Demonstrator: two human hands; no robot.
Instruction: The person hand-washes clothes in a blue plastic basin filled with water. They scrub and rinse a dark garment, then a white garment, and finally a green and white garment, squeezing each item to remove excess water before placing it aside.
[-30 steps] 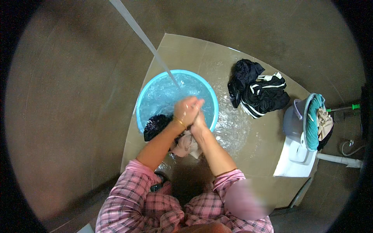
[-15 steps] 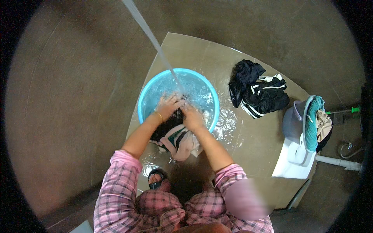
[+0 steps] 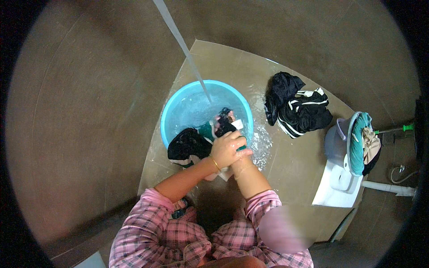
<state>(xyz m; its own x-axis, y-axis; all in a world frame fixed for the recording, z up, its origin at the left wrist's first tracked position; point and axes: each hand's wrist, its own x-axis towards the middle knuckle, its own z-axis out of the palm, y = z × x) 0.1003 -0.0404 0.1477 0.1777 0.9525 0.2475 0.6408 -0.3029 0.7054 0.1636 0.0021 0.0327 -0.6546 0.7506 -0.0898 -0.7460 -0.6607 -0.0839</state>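
Working the wet garment point(image 3: 191, 144) well here seems to mean keeping its bulk inside the basin point(image 3: 208, 83), since part of it lies over the near side and a pale end sags out toward the person's feet; drawing that end in first would let the water reach all the cloth. The stream point(image 3: 182, 44) lands farther in, beyond the bundle, so pushing the folds forward beneath it should rinse them better than squeezing at the rim. Short, firm presses, with fresh folds opened between them, would suit soaked cloth, which is probably heavy and slippery; big sweeps could splash more onto the already wet floor point(image 3: 286, 174). As for pose, both forearms reach down and forward, sleeves pushed back, and meet at the near right part of the basin. The left hand point(image 3: 229, 146) lies palm down across the right wrist, bracelet point(image 3: 216, 165) at its own wrist, its fingers bent over a bit of green cloth, apparently gripping it. The right hand point(image 3: 231, 115) reaches farther forward and is mostly covered by black cloth, with only a little skin showing past it; whether it grips or lies open cannot be told.
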